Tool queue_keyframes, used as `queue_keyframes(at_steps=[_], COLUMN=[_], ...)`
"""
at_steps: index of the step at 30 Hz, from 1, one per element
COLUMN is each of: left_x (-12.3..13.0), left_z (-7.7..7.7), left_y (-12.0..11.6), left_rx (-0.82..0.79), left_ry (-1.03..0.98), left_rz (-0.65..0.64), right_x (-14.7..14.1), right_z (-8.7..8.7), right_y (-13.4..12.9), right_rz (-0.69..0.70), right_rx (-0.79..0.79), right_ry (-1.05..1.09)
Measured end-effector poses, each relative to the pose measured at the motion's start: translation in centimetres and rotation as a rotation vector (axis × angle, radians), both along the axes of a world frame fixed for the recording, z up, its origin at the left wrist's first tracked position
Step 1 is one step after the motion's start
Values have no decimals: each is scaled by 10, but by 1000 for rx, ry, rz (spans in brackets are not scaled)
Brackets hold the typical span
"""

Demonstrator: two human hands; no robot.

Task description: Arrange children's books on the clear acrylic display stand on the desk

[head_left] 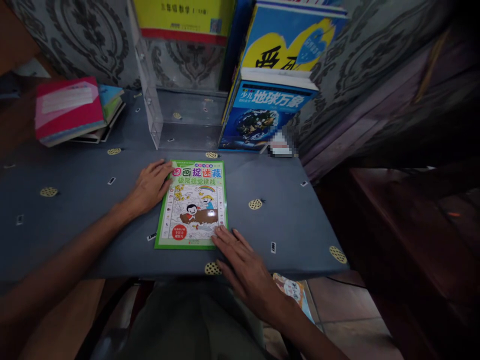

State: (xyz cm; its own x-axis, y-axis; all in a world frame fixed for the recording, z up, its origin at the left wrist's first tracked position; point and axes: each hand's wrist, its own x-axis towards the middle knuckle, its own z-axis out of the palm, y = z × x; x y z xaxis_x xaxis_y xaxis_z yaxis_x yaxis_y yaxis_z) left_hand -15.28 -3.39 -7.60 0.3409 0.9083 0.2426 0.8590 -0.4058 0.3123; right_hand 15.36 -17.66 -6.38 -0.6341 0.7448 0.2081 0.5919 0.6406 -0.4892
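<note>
The counter (pixel 279 225) is covered with a pineapple-patterned cloth. Books are held upright in a clear rack (pixel 152 107) toward its back edge, and others are piled (pixel 69 110) near the back-left corner. The green-bordered book (pixel 193 205) is laid flat near the front edge. Its upper-left corner is touched by the left hand (pixel 151 186), open with fingers nearly together; its lower-right corner by the right hand (pixel 243 262), open, fingers extended and slightly parted.

We cannot read the blurred label (pixel 67 100) on the pink book (pixel 69 120). The top edge crops the yellow book (pixel 182 19). Our right hand (pixel 243 260) covers the green book (pixel 195 210)'s lower right corner; pixelation masks a pale item (pixel 281 145).
</note>
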Motion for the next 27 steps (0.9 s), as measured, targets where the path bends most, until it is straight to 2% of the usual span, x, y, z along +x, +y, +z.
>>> queue_keyframes(at_steps=[4,9,15,19,22,24,27], left_x=[5,11,15,10,11,20,48], left_z=[-1,7,13,16,24,32,44], left_y=[-4,-8,-11,-4,4,6,1], left_rx=[27,-1,-85,-114,-101,-61,-25], left_ry=[72,161,200,202,246,294,353], left_rz=[-5,12,65,65,26,24,24], right_x=[5,7,-1,-4,-3,-2,-3], right_z=[-2,-6,-7,2,9,11,11], right_y=[18,52,92,108,123,137,161], right_rz=[3,-30,-55,-55,-72,-129,-247], right_rx=[14,26,-42,-140,-200,-266,-507], right_ry=[-25,-43,70,226,357,453,649])
